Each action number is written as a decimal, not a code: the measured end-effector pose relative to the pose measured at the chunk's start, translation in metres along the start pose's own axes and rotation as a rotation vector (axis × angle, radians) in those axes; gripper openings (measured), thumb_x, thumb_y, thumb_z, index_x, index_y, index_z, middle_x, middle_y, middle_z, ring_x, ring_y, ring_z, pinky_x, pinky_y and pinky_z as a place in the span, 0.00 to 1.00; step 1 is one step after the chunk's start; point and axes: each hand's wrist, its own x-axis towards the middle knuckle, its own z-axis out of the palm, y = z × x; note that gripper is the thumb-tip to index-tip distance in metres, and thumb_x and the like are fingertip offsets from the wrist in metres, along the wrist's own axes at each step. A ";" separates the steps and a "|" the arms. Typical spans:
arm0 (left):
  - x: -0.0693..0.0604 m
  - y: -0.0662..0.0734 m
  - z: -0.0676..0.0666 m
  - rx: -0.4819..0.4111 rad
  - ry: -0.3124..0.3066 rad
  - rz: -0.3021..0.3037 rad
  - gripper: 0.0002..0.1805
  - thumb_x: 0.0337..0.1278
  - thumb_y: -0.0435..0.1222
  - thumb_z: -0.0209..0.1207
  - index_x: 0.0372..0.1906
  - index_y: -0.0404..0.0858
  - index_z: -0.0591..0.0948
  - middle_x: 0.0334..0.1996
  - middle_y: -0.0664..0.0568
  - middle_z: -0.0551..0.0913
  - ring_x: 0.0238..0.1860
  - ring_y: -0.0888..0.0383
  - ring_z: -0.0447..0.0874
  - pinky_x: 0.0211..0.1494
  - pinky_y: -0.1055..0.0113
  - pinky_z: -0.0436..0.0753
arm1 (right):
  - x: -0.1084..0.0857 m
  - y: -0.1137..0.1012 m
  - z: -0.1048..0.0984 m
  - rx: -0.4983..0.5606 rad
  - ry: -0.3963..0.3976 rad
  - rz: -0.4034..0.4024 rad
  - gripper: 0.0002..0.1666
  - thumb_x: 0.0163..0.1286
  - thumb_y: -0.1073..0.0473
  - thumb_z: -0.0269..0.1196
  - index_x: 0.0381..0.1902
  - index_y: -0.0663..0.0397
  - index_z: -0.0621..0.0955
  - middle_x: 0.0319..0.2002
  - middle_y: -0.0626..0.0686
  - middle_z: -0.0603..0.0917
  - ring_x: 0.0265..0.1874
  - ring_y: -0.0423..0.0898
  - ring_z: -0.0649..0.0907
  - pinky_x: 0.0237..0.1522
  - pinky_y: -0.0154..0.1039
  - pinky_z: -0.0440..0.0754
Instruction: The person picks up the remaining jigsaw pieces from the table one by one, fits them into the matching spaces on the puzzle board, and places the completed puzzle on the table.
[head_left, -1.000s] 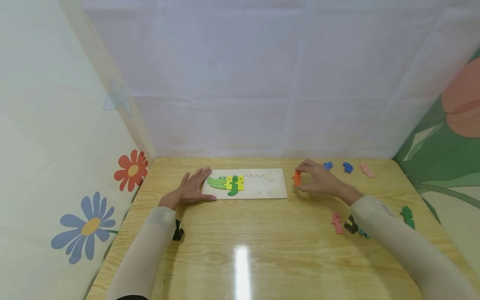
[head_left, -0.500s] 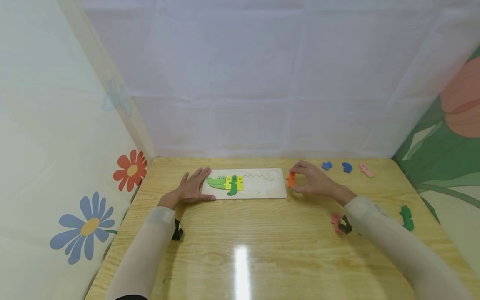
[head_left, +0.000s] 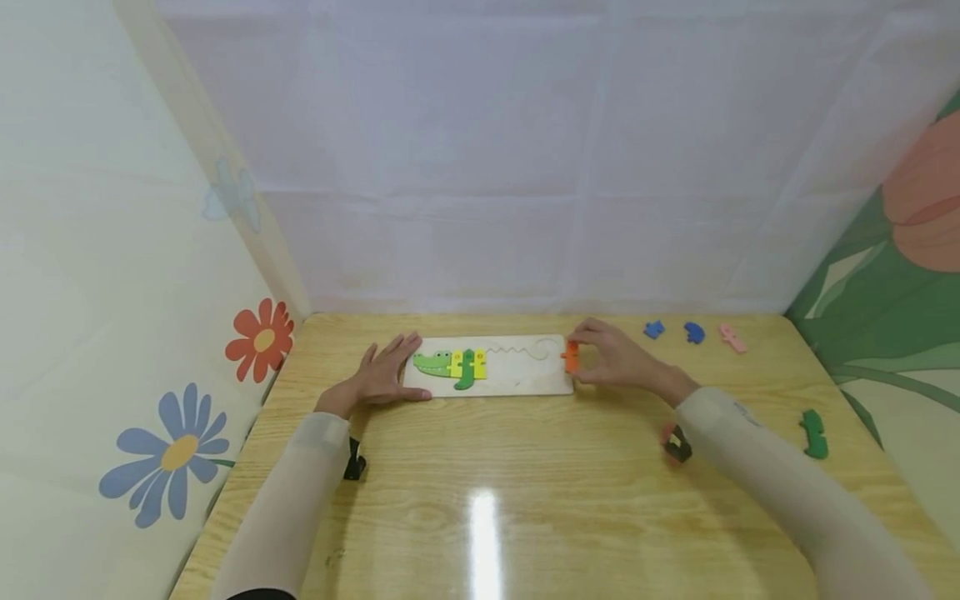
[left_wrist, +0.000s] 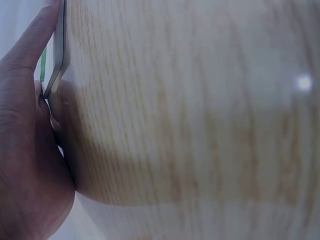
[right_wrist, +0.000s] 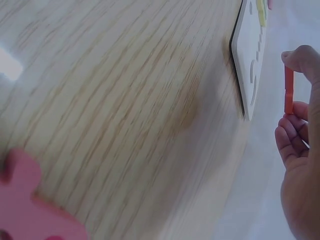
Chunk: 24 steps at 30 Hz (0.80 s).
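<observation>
A pale wooden puzzle board lies on the table, with a green crocodile head, yellow pieces and a green leg piece set at its left part. My left hand rests spread at the board's left end, thumb on the near edge. Between thumb and fingertips my right hand pinches an orange puzzle piece at the board's right end. In the right wrist view the orange piece is seen edge-on, raised above the table and apart from the board.
Two blue pieces and a pink piece lie at the back right. A green piece sits near the right edge. Another pink piece is partly hidden under the right wrist in the head view.
My right hand has moved left with the orange piece, from beside the board to over its right edge. The left hand has stayed in place.
</observation>
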 end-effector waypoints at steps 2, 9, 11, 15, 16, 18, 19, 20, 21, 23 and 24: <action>0.000 0.000 0.000 -0.004 -0.002 0.001 0.65 0.57 0.65 0.69 0.87 0.36 0.49 0.87 0.41 0.46 0.86 0.38 0.39 0.81 0.29 0.35 | 0.002 -0.002 0.001 -0.002 0.002 -0.008 0.36 0.55 0.57 0.81 0.59 0.70 0.84 0.52 0.59 0.83 0.51 0.57 0.83 0.55 0.54 0.85; -0.001 -0.002 0.000 -0.025 0.010 0.014 0.66 0.55 0.65 0.70 0.86 0.35 0.50 0.86 0.40 0.47 0.86 0.36 0.39 0.80 0.28 0.34 | 0.009 -0.009 0.003 0.018 -0.003 -0.015 0.36 0.57 0.57 0.80 0.60 0.71 0.84 0.53 0.60 0.82 0.52 0.58 0.83 0.55 0.55 0.84; -0.001 -0.002 -0.001 -0.018 0.008 0.010 0.66 0.55 0.65 0.70 0.86 0.36 0.50 0.87 0.40 0.46 0.86 0.37 0.39 0.80 0.29 0.35 | 0.012 -0.011 0.003 0.020 -0.008 -0.010 0.36 0.57 0.57 0.80 0.60 0.71 0.83 0.53 0.61 0.82 0.52 0.59 0.83 0.56 0.55 0.84; -0.001 -0.002 -0.001 -0.004 0.001 -0.002 0.65 0.57 0.64 0.70 0.87 0.36 0.49 0.87 0.41 0.46 0.86 0.37 0.39 0.81 0.29 0.35 | 0.017 -0.010 0.007 0.033 0.001 -0.027 0.37 0.55 0.57 0.81 0.59 0.70 0.84 0.53 0.59 0.82 0.53 0.57 0.83 0.57 0.54 0.84; 0.000 -0.003 -0.001 -0.003 0.001 -0.001 0.66 0.56 0.65 0.70 0.87 0.36 0.49 0.87 0.41 0.46 0.86 0.37 0.39 0.81 0.29 0.35 | 0.018 -0.010 0.008 0.040 0.005 -0.034 0.36 0.55 0.57 0.81 0.59 0.70 0.84 0.52 0.59 0.83 0.52 0.57 0.83 0.57 0.55 0.84; 0.000 -0.003 0.000 -0.003 0.000 -0.001 0.66 0.56 0.65 0.70 0.87 0.36 0.49 0.87 0.41 0.46 0.86 0.37 0.39 0.81 0.29 0.35 | 0.020 -0.009 0.011 0.040 0.015 -0.057 0.35 0.55 0.56 0.81 0.58 0.70 0.84 0.52 0.58 0.83 0.52 0.56 0.83 0.56 0.54 0.84; 0.001 -0.003 0.000 -0.002 -0.001 -0.001 0.66 0.56 0.65 0.69 0.87 0.36 0.49 0.87 0.41 0.45 0.86 0.38 0.39 0.81 0.29 0.35 | 0.021 -0.009 0.012 0.042 0.016 -0.062 0.35 0.55 0.56 0.80 0.58 0.69 0.85 0.52 0.58 0.83 0.52 0.56 0.83 0.55 0.54 0.84; 0.001 -0.003 0.000 -0.001 -0.003 -0.001 0.66 0.56 0.66 0.69 0.87 0.36 0.49 0.87 0.42 0.45 0.86 0.38 0.39 0.81 0.29 0.35 | 0.022 -0.009 0.012 0.044 0.014 -0.065 0.35 0.56 0.56 0.80 0.58 0.69 0.85 0.52 0.58 0.83 0.52 0.56 0.83 0.55 0.54 0.84; 0.001 -0.003 0.000 -0.001 -0.004 -0.001 0.66 0.56 0.66 0.69 0.87 0.36 0.49 0.87 0.42 0.45 0.86 0.38 0.39 0.81 0.29 0.35 | 0.023 -0.009 0.014 0.039 0.009 -0.066 0.35 0.56 0.55 0.80 0.58 0.68 0.85 0.52 0.57 0.83 0.52 0.56 0.83 0.55 0.54 0.84; 0.002 -0.003 0.001 -0.003 -0.006 0.000 0.66 0.56 0.66 0.69 0.87 0.37 0.49 0.87 0.42 0.45 0.86 0.38 0.39 0.81 0.29 0.35 | 0.026 -0.010 0.015 0.035 0.001 -0.065 0.35 0.57 0.54 0.80 0.58 0.68 0.85 0.52 0.57 0.83 0.51 0.57 0.83 0.54 0.53 0.84; 0.002 -0.003 0.001 0.000 -0.007 0.000 0.66 0.56 0.66 0.69 0.87 0.37 0.49 0.87 0.42 0.45 0.86 0.38 0.39 0.81 0.29 0.35 | 0.027 -0.011 0.016 0.037 -0.004 -0.063 0.35 0.57 0.54 0.80 0.58 0.68 0.85 0.52 0.57 0.83 0.51 0.58 0.83 0.54 0.54 0.84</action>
